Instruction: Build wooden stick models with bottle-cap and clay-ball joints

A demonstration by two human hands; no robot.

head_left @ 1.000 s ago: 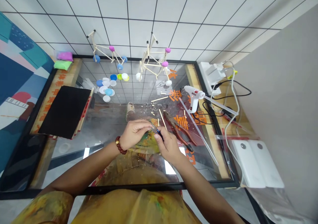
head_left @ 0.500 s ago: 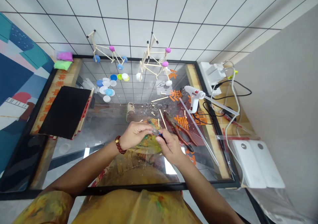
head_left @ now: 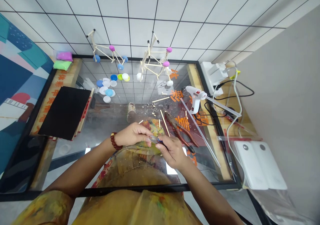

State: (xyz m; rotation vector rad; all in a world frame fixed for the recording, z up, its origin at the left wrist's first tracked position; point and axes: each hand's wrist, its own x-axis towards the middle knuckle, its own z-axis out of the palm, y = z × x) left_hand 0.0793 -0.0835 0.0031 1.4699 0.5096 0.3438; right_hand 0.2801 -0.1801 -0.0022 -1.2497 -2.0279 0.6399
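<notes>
Near the front middle of the glass tabletop, my left hand (head_left: 135, 134) pinches a small round translucent cap (head_left: 153, 138) by its edge. My right hand (head_left: 173, 151) is closed around a slim tool with a blue handle (head_left: 159, 140); its tip reaches the cap, and its exact kind cannot be made out. Just beyond my right hand lie pliers (head_left: 180, 131) with red-brown handles and a thin wooden stick (head_left: 165, 122). Another stick (head_left: 160, 99) rests farther back among small wood shavings.
Two stick-built bicycle-like models (head_left: 107, 48) (head_left: 155, 64) stand at the back. Coloured bottle caps (head_left: 109, 92) lie left of centre. A white glue gun (head_left: 196, 97), a clear glue stick (head_left: 200, 131) and cables are on the right. A black book (head_left: 66, 112) lies left.
Both hands have moved slightly down toward me, and my left hand has shifted a little left. The cap between them shows more plainly now.
</notes>
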